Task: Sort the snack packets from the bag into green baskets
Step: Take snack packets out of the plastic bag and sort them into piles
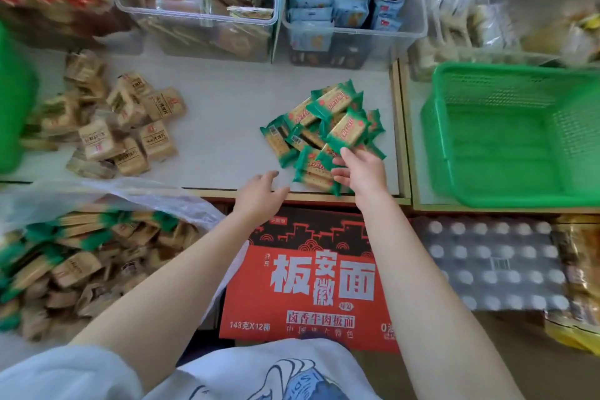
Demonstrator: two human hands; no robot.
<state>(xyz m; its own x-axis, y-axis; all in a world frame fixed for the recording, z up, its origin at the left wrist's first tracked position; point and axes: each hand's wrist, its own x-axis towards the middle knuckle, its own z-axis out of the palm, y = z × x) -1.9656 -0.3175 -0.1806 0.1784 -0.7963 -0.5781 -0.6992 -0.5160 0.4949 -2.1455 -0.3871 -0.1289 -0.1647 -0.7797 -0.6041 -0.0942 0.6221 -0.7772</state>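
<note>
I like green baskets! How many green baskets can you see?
2: one green basket on the right, with nothing inside; a second green one at the left edge, mostly out of view.

Both bare arms are stretched forward, coming out of pale sleeves at the near edge. Left hand [261, 193] is palm down with fingers loosely spread and nothing in it. Right hand [360, 172] sits a bit farther out, fingers curled, pinching something at the fingertips.
</note>
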